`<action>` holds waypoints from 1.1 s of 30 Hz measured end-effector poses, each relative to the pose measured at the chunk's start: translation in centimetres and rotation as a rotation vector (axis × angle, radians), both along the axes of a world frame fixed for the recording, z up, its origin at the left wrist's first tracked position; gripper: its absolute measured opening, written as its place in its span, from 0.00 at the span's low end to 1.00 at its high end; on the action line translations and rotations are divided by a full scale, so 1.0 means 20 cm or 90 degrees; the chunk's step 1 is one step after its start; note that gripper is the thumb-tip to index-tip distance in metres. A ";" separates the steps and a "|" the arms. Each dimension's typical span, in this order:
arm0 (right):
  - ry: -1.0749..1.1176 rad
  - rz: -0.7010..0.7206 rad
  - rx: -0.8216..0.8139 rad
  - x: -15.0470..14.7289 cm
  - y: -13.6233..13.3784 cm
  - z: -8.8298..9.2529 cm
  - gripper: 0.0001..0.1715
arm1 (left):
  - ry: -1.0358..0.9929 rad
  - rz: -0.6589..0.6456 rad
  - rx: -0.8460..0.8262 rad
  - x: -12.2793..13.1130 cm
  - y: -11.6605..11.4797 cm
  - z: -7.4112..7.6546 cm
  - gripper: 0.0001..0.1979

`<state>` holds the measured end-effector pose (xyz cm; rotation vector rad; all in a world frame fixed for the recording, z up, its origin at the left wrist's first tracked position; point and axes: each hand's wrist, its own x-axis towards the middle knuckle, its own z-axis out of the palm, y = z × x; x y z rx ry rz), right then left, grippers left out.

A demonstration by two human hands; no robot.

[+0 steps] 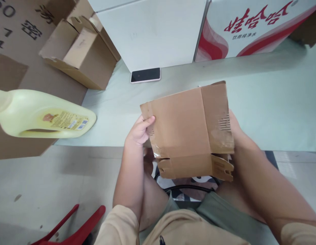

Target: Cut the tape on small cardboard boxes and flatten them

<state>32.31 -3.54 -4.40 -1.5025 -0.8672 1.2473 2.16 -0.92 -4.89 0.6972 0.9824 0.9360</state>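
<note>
Brown cardboard carton [182, 126] held up over the lap, at the front edge of the counter [272, 109].
Left hand [142, 130] clamped on its left edge, thumb flat on the face. Right hand [233, 123] at the right side, mostly hidden behind; can't tell how far open.

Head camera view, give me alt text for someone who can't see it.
A person's left hand holds a creased brown cardboard box, the right hand mostly hidden behind its other side, at a pale green table. Beyond, a smartphone lies before a white carton beside a Wahaha water carton; a yellow bottle is at left.
</note>
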 end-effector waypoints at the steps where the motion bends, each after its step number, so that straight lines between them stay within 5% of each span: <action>1: 0.030 0.002 0.008 0.00 -0.01 0.02 0.24 | -0.004 0.024 0.008 0.00 0.00 0.00 0.27; 6: 0.163 0.037 0.056 0.12 -0.01 0.02 0.28 | -0.023 0.270 0.066 -0.07 0.06 0.04 0.11; 11: 0.215 0.139 0.071 0.16 0.00 -0.01 0.37 | -0.044 0.415 0.092 -0.09 0.13 0.04 0.15; 14: 0.194 0.146 0.043 0.08 -0.01 -0.01 0.38 | -0.068 0.410 0.084 -0.06 0.14 0.03 0.14; 19: 0.117 -0.025 0.045 -0.05 -0.02 -0.05 0.33 | -0.143 0.419 0.038 0.02 0.14 0.06 0.13; 24: 0.120 0.036 0.090 -0.06 -0.09 -0.04 0.31 | -0.184 0.387 0.040 0.01 0.12 0.10 0.14; 28: 0.102 0.032 0.089 -0.09 -0.22 0.00 0.33 | -0.162 0.344 0.087 -0.01 0.08 0.11 0.10; 33: 0.039 -0.098 0.010 -0.08 -0.50 0.02 0.32 | -0.072 0.190 0.015 0.01 0.05 0.10 0.15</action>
